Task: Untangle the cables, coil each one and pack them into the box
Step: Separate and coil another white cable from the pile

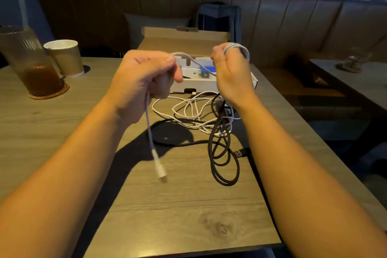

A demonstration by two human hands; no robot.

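Both hands are raised above the wooden table [62, 123], sharing one white cable [150, 132]. My right hand [230, 73] has several turns of it wound around the fingers. My left hand [144, 77] pinches the free stretch, and the tail hangs down from it, ending in a white plug [159, 168]. On the table below lies a tangle of white braided cable [194, 111] and black cable [219, 153], with a black USB plug [241, 152] at its right. Behind the hands stands the open cardboard box [209, 86] with its lid up and small items inside.
A tall ribbed glass of brown drink [31, 63] on a coaster and a paper cup [65, 56] stand at the table's left. A padded bench [293, 27] runs behind. A second table [356, 81] with a glass is at the right. The table's near edge is close.
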